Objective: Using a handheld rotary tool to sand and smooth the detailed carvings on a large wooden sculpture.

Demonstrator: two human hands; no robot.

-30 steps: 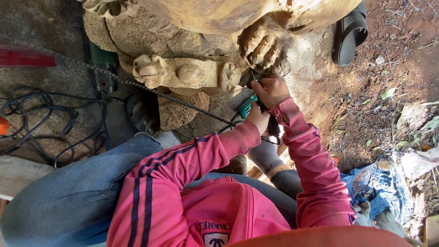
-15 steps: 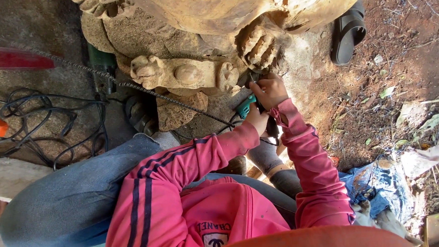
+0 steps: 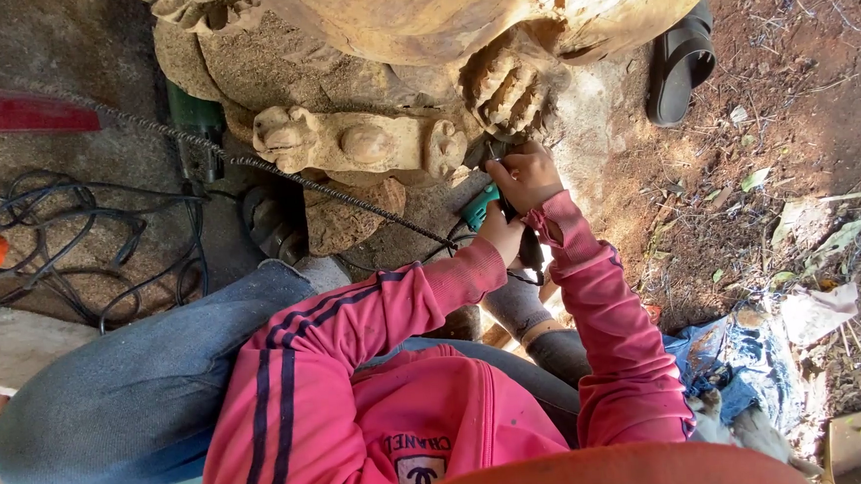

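A large pale wooden carving (image 3: pixel 439 25) with a carved claw (image 3: pixel 506 91) fills the top of the view. My right hand (image 3: pixel 525 173) grips the front of a teal power tool (image 3: pixel 478 208), whose tip touches the wood just below the claw. Just behind it, my left hand (image 3: pixel 501 233) holds the tool's body. Both arms are in pink sleeves, and the tool's tip is hidden by my right hand. A braided flexible shaft (image 3: pixel 349 192) runs from the tool to the upper left.
A smaller carved piece (image 3: pixel 357 143) lies left of the hands. Black cables (image 3: pixel 77 241) coil at left beside a green motor (image 3: pixel 197 127) and a red bar (image 3: pixel 21 111). A black sandal (image 3: pixel 681 62) and blue cloth (image 3: pixel 741 353) lie on bare earth at right.
Both hands stay on the tool at the same spot under the claw. Only the view has shifted slightly.
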